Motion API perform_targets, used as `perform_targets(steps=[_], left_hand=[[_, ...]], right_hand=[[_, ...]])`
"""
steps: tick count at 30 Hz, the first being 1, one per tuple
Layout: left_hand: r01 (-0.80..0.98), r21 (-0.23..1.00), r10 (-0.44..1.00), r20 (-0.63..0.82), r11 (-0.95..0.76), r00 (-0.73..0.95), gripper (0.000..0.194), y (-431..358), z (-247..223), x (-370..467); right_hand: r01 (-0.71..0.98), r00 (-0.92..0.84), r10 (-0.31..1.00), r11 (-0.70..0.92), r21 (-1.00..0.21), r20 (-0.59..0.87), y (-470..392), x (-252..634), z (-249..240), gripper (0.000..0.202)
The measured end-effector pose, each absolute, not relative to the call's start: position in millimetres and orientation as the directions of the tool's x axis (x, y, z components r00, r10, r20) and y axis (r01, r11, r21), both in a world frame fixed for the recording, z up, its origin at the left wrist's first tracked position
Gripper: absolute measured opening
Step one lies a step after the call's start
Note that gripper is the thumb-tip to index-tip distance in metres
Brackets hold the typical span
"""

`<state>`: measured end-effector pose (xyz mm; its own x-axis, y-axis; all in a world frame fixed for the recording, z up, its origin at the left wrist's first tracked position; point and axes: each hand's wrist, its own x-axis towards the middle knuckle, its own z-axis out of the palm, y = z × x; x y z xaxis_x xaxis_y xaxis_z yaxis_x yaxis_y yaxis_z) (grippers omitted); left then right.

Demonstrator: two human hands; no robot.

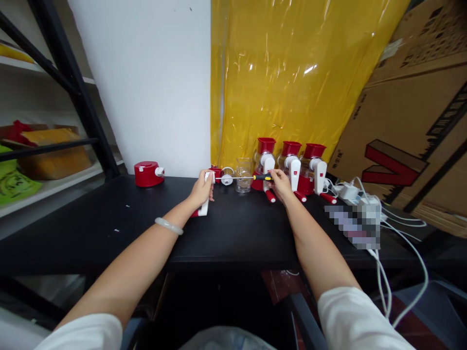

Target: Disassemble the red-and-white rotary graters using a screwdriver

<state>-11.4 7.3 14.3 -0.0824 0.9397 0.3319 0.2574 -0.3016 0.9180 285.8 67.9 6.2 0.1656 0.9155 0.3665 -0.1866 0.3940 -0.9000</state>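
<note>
My left hand (201, 189) is closed around a white crank handle (204, 207) with a red grip, held just above the black table. In my right hand (280, 183) is a screwdriver (267, 177) with a yellow and black handle. Its thin shaft points left, and the tip reaches the upper end of the crank handle. Behind the shaft stand a clear plastic container (243, 182) and a white round part (227, 178). A small red part (217, 171) shows partly behind my left hand.
Three red and white hand-crank graters (265, 160) line the back right of the black table (233, 233). A red base (148, 174) sits at the back left. White cables (379, 262) and a power strip lie on the right, beside a large cardboard box (412, 121).
</note>
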Motion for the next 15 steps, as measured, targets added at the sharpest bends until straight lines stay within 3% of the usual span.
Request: perform_targets(steps=[15], left_hand=[[0.219, 0.937, 0.948, 0.301, -0.272, -0.107, 0.028, 13, 14, -14]], right_hand=[[-0.334, 0.108, 0.948, 0.319, -0.887, 0.3, 50, 282, 20, 0.038]])
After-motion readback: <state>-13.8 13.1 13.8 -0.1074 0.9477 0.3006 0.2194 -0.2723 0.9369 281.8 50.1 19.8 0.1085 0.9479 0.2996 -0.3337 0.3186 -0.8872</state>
